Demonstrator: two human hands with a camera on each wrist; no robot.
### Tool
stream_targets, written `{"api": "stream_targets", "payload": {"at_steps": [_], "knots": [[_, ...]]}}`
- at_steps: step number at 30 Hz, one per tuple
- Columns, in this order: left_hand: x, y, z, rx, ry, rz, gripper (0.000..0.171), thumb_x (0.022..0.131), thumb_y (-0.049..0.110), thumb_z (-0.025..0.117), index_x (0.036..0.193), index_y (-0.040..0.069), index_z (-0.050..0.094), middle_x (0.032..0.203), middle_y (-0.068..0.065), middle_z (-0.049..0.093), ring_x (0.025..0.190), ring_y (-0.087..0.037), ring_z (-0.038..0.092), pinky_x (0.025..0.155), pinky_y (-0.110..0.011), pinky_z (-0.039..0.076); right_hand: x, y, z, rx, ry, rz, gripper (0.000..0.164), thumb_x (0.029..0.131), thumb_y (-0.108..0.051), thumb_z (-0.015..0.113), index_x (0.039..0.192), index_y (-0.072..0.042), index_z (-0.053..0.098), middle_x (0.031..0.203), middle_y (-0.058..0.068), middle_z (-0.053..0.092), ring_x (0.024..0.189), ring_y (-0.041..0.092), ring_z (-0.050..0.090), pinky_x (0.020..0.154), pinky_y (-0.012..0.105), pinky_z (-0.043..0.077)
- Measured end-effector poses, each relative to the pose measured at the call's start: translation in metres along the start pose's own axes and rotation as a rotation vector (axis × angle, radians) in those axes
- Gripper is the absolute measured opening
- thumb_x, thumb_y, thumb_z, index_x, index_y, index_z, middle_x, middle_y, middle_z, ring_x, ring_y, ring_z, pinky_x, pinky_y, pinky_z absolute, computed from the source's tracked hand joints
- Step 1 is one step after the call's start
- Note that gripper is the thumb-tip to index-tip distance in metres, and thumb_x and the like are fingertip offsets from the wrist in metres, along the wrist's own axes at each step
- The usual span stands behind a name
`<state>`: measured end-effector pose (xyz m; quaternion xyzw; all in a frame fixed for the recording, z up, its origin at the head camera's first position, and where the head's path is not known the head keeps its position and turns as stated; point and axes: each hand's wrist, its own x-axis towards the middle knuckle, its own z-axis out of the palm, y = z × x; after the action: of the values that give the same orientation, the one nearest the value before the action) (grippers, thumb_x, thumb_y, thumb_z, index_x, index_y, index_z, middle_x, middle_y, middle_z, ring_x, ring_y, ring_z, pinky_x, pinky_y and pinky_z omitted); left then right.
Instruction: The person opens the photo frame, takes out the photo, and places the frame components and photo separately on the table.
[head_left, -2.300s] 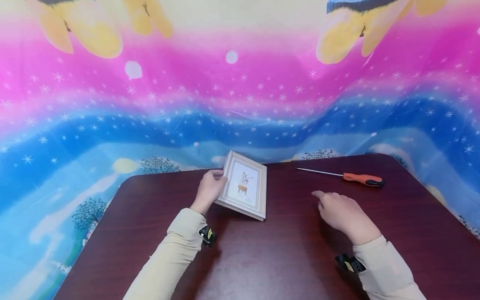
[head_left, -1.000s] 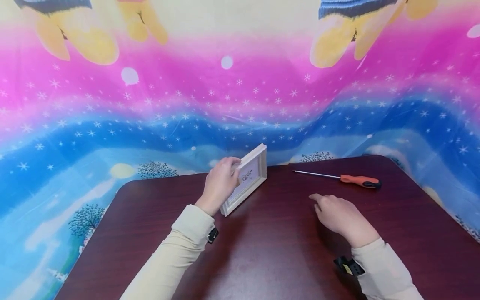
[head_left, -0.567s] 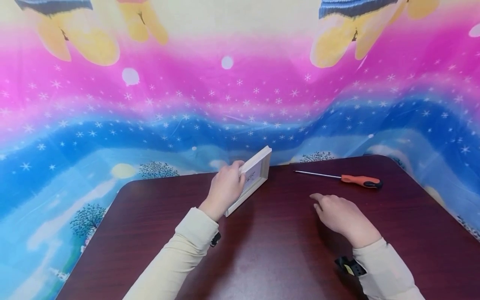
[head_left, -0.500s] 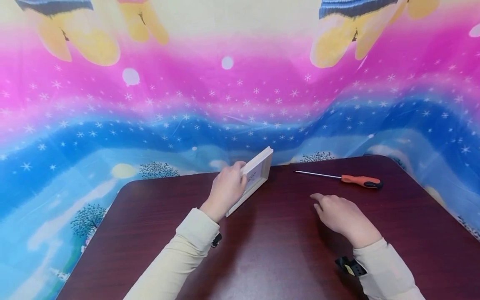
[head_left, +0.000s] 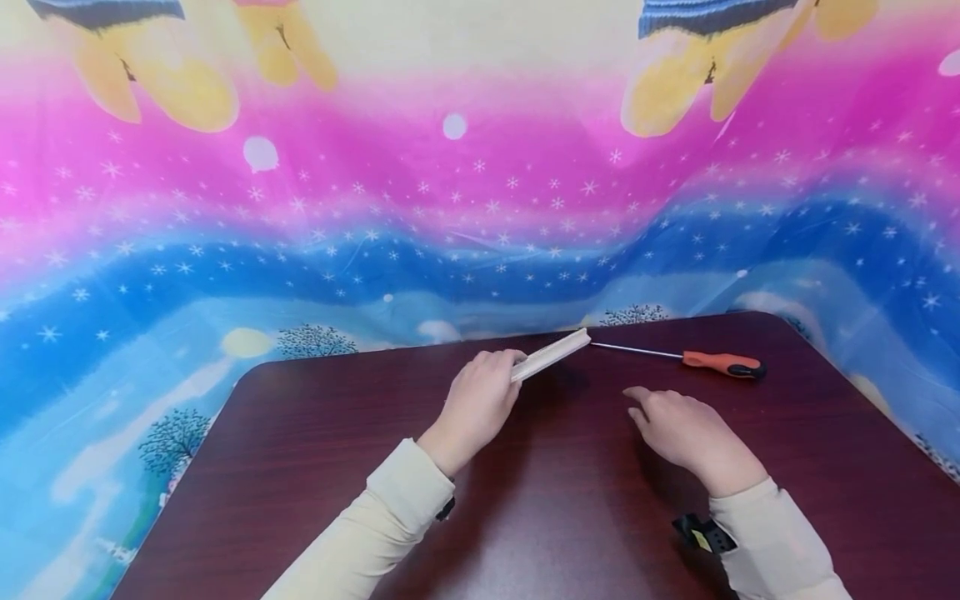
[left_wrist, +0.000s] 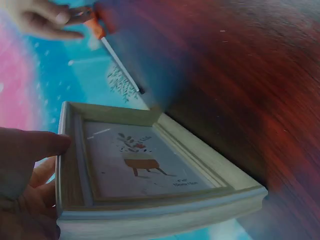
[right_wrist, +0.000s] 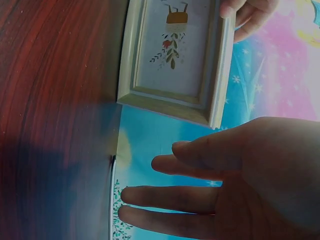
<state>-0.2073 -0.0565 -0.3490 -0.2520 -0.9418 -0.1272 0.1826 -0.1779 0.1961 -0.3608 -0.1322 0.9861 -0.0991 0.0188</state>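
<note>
My left hand (head_left: 480, 402) grips a cream picture frame (head_left: 553, 353) by one side, thumb on the front and fingers behind. Seen from the head, only a narrow edge of the frame shows, as it leans with its face turned away and down. In the left wrist view the frame's print (left_wrist: 145, 162) of a potted plant on a legged stand is visible. My right hand (head_left: 690, 429) hovers over the table, holding nothing. Its fingers (right_wrist: 170, 197) are straight in the right wrist view, apart from the frame.
A screwdriver (head_left: 723, 362) with an orange and black handle lies on the dark red-brown table (head_left: 300, 433), behind my right hand. Its shaft points left, towards the picture frame. A colourful printed cloth (head_left: 480, 183) hangs behind the table's far edge.
My left hand has turned the picture frame from facing the head camera to edge-on, moving it right and tipping its top away and down. The right hand and screwdriver have stayed put.
</note>
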Motion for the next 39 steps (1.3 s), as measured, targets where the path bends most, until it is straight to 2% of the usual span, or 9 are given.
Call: {"api": "stream_targets", "payload": {"at_steps": [5, 14, 22, 25, 33, 39], "knots": [[-0.009, 0.004, 0.007, 0.062, 0.024, 0.099, 0.034, 0.085, 0.015, 0.064, 0.118, 0.008, 0.059, 0.107, -0.005, 0.071, 0.096, -0.019, 0.060, 0.081, -0.035, 0.056, -0.001, -0.001, -0.001, -0.001, -0.003, 0.003, 0.040, 0.091, -0.016, 0.054, 0.127, 0.002, 0.056, 0.107, 0.023, 0.070, 0.093, 0.034, 0.065, 0.080, 0.056, 0.054], [-0.023, 0.002, 0.020, 0.070, 0.073, 0.190, 0.031, 0.079, 0.006, 0.064, 0.109, 0.010, 0.065, 0.103, -0.001, 0.072, 0.100, -0.017, 0.061, 0.085, -0.032, 0.055, 0.000, 0.001, -0.002, 0.000, 0.005, 0.020, 0.040, 0.092, -0.016, 0.053, 0.127, 0.002, 0.055, 0.110, 0.024, 0.069, 0.094, 0.035, 0.064, 0.080, 0.057, 0.053], [-0.034, -0.001, 0.032, 0.170, 0.107, 0.226, 0.028, 0.077, 0.004, 0.064, 0.103, 0.014, 0.066, 0.098, 0.002, 0.071, 0.096, -0.015, 0.059, 0.078, -0.031, 0.055, -0.001, 0.002, -0.003, 0.007, 0.002, 0.022, 0.040, 0.091, -0.016, 0.054, 0.127, 0.004, 0.055, 0.111, 0.027, 0.068, 0.095, 0.036, 0.064, 0.081, 0.058, 0.053], [-0.037, 0.000, 0.035, 0.214, 0.114, 0.236, 0.024, 0.080, 0.005, 0.065, 0.102, 0.014, 0.066, 0.096, 0.001, 0.070, 0.093, -0.016, 0.059, 0.078, -0.030, 0.054, 0.000, 0.002, -0.002, 0.003, 0.005, 0.022, 0.040, 0.091, -0.016, 0.054, 0.127, 0.003, 0.055, 0.110, 0.026, 0.069, 0.095, 0.036, 0.064, 0.082, 0.057, 0.053], [-0.044, 0.002, 0.041, 0.299, 0.033, 0.231, 0.028, 0.081, 0.005, 0.066, 0.108, 0.011, 0.066, 0.097, -0.003, 0.066, 0.089, -0.018, 0.058, 0.072, -0.031, 0.053, 0.000, 0.000, -0.003, -0.005, 0.003, 0.016, 0.040, 0.092, -0.016, 0.054, 0.127, 0.002, 0.055, 0.112, 0.026, 0.068, 0.097, 0.037, 0.063, 0.081, 0.057, 0.053], [-0.047, 0.001, 0.047, 0.272, 0.026, 0.228, 0.020, 0.081, 0.006, 0.066, 0.100, 0.012, 0.067, 0.090, -0.003, 0.062, 0.084, -0.018, 0.057, 0.068, -0.030, 0.052, 0.000, -0.001, -0.001, 0.001, 0.002, 0.014, 0.040, 0.092, -0.017, 0.054, 0.127, 0.001, 0.056, 0.112, 0.025, 0.069, 0.098, 0.037, 0.063, 0.081, 0.057, 0.053]]}}
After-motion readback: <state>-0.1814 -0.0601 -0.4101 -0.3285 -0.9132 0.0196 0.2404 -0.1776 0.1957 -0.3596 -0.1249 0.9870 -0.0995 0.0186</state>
